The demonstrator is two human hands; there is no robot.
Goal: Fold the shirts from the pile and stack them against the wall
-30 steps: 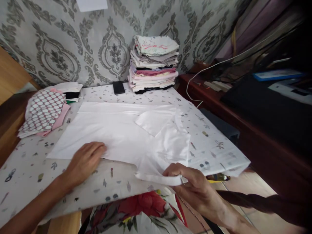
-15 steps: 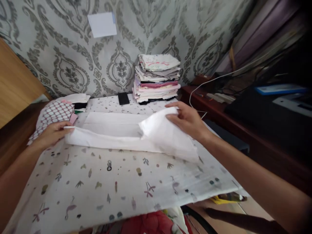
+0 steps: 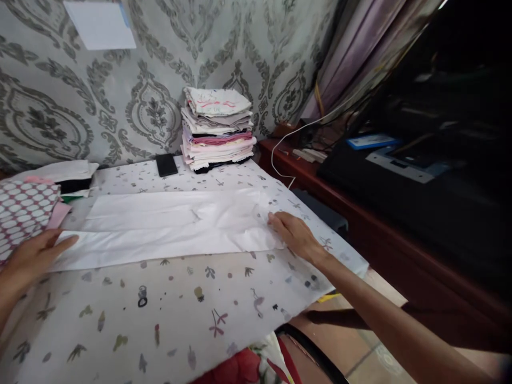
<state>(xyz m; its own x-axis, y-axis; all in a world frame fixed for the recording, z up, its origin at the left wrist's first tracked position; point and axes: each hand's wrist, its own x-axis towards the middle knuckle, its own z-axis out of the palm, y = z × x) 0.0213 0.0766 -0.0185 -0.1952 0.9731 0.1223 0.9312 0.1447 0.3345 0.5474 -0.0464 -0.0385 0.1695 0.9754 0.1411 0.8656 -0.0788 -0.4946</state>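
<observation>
A white cloth (image 3: pixel 168 242) lies in a long strip across the patterned table cover (image 3: pixel 172 314), its front part folded back over the rest. It is fairly flat at the left and wrinkled towards the right. My left hand (image 3: pixel 36 256) pinches its left end, thumb on top and the other fingers partly hidden. At the right end, my right hand (image 3: pixel 294 234) has its fingers closed on the cloth's edge, low against the table.
Folded clothes stand in a stack (image 3: pixel 218 130) by the wall, with a black phone (image 3: pixel 166 165) to their left. A dotted cloth (image 3: pixel 26 210) and other folded pieces lie at the left. A white cable (image 3: pixel 280 146) runs over the dark red desk (image 3: pixel 400 240) at the right.
The raised right part of the white cloth has come down onto the strip. My right hand has lowered to the table with it. The view has swung to the right.
</observation>
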